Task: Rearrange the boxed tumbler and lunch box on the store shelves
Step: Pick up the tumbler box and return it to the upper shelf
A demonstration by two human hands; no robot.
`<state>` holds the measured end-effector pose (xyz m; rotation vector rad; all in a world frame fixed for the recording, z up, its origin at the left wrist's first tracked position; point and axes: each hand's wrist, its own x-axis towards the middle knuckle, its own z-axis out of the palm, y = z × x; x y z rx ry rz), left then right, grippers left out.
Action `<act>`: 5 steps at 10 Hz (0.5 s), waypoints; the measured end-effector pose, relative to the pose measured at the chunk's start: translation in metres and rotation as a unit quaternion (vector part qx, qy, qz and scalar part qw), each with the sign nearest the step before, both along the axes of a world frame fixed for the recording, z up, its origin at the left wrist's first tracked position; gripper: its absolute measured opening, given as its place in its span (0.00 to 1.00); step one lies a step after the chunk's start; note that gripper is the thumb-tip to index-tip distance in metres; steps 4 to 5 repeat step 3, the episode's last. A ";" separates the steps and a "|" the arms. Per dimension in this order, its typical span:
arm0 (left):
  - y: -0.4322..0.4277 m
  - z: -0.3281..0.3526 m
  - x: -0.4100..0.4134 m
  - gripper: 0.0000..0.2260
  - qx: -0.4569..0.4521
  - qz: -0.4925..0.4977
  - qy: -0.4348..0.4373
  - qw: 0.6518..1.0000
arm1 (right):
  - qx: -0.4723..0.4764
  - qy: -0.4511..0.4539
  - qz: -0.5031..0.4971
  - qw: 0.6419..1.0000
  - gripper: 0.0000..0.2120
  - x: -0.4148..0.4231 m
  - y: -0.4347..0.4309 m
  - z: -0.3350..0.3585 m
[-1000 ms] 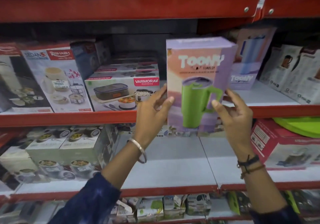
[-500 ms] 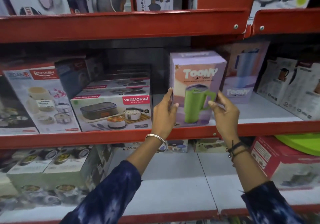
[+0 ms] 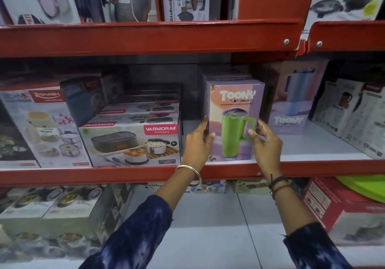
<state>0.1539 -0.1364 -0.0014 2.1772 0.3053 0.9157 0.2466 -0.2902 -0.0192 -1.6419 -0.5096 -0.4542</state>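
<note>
A purple Toony tumbler box (image 3: 235, 110) with a green mug printed on it stands upright on the middle red shelf (image 3: 129, 175). My left hand (image 3: 198, 143) presses its left side and my right hand (image 3: 265, 141) holds its right side near the bottom. Just left of it, across a narrow gap, lies a stack of Varmora lunch boxes (image 3: 131, 141). A second Toony box (image 3: 291, 112) showing a blue tumbler stands behind and to the right.
A Rishabh lunch box carton (image 3: 43, 127) stands at the far left. White cartons (image 3: 350, 114) lean at the right of the shelf. The upper shelf (image 3: 145, 37) hangs low overhead. Below, a red box (image 3: 343, 206) and stacked cartons (image 3: 52, 210) flank a white shelf board.
Both hands have carried the tumbler box forward and set it down on the middle shelf, pushing it deeper. The view has tilted upward.
</note>
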 end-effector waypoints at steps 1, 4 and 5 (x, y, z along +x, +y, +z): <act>-0.004 0.001 -0.004 0.25 0.006 0.004 0.006 1.000 | -0.011 0.008 -0.004 1.000 0.20 -0.003 0.000 0.002; -0.007 0.005 -0.022 0.22 0.014 -0.023 -0.020 0.999 | -0.064 -0.081 -0.087 0.991 0.26 -0.038 0.007 0.008; -0.007 0.005 -0.022 0.22 0.014 -0.023 -0.020 0.999 | -0.064 -0.081 -0.087 0.991 0.26 -0.038 0.007 0.008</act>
